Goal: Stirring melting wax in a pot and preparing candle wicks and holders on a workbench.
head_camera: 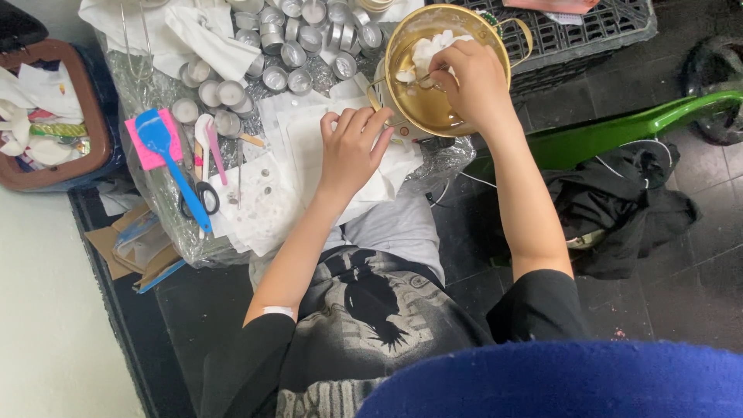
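The person sat low on the dark floor with a foil-covered work surface (155, 193) before the knees. The right hand (472, 81) hung over a round brass-coloured pot (410, 108) of clear yellowish liquid, its fingers pinched shut around a thin metal stick whose tip dipped among white lumps (433, 48) floating near the far rim. The left hand (352, 151) lay flat and slack, fingers spread, on a stack of white paper sheets (298, 147) just beside the pot, its fingertips touching the pot's near wall; it gripped nothing.

Behind the sheets stood a crowd of small round metal cups (298, 39), some filled white, reaching to the far edge. To the left of the sheets lay a blue spatula (174, 166) across a bright pink square note (151, 139), with black-handled scissors (203, 197) beside it. Further left sat a brown-rimmed oval basket (93, 116) stuffed with white scraps and a strip of green and yellow packaging. Flat cardboard pieces (128, 248) stuck out from under the foil's near corner. To the right, a dark cloth (619, 201) lay heaped by a green curved bar (611, 128).
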